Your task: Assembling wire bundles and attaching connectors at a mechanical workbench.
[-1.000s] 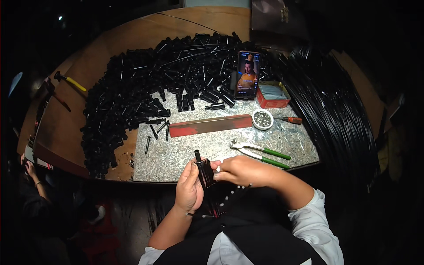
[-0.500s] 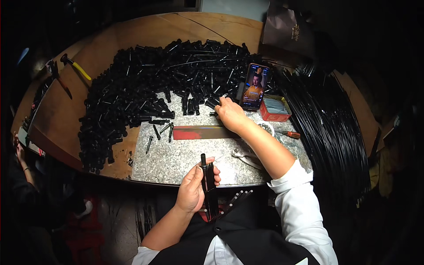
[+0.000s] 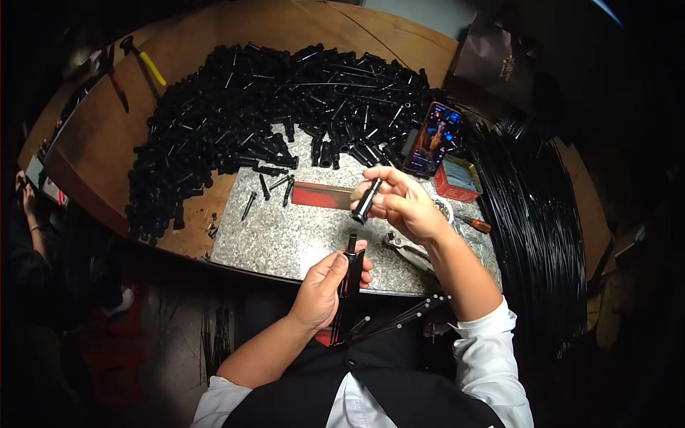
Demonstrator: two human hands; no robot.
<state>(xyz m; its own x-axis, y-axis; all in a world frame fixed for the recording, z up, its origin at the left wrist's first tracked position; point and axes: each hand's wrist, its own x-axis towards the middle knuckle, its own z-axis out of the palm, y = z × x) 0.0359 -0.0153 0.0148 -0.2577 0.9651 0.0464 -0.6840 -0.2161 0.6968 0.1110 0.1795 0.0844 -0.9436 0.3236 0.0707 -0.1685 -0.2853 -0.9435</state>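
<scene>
My left hand [image 3: 320, 291] is closed round a black umbrella frame [image 3: 349, 279], a bundle of thin dark ribs with a short rod standing up at its top. Several ribs with pale round tips [image 3: 399, 326] fan out to the right, over my lap. Above and slightly right of that rod, my right hand [image 3: 412, 208] grips a glossy black flanged tube [image 3: 365, 204] between thumb and fingers, tilted, its wider end downward. The tube and the rod are apart. Behind both hands lies a large heap of similar black tubes [image 3: 278, 100].
On the speckled board [image 3: 264, 239] lie a red-and-dark bar [image 3: 317, 195], pliers [image 3: 410, 251], a screwdriver [image 3: 477, 224] and small black pins [image 3: 248, 205]. A lit phone [image 3: 434, 139] stands by a red box [image 3: 457, 187]. Long black rods [image 3: 531, 207] fill the right side; a yellow-handled hammer [image 3: 151, 68] rests left.
My right hand has come back from the heap's edge toward my left hand, now with a black flanged tube in it. My left hand keeps its hold, slightly higher. The view has shifted.
</scene>
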